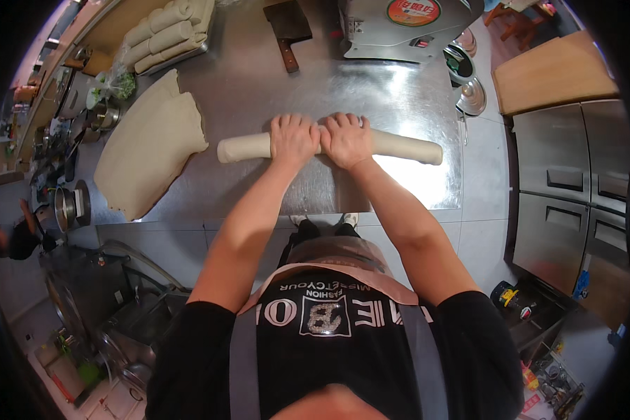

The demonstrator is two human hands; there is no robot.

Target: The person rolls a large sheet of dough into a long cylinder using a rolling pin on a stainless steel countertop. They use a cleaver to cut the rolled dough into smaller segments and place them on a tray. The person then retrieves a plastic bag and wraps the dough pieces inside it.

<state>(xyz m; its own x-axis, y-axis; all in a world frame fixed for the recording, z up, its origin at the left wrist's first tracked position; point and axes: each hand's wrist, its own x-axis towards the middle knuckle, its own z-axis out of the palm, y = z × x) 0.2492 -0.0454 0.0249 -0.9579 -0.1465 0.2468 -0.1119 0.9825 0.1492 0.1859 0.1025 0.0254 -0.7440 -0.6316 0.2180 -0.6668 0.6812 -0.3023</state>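
A long roll of pale dough (407, 147) lies crosswise on the stainless steel table (325, 194) before me. My left hand (293, 137) and my right hand (347, 139) rest side by side on its middle, palms down, fingers curled over the far side. The dough sticks out past both hands. To the left a wide flat sheet of dough (149, 149) lies on the steel, apart from the roll. The undersides of my hands are hidden.
A cleaver (287, 31) lies at the back, near a metal machine (394, 31). Stacked dough rolls (163, 37) fill a tray at the back left. Bowls and pots line the left side. Another person (18, 236) is at the far left. A steel cabinet (551, 152) stands right.
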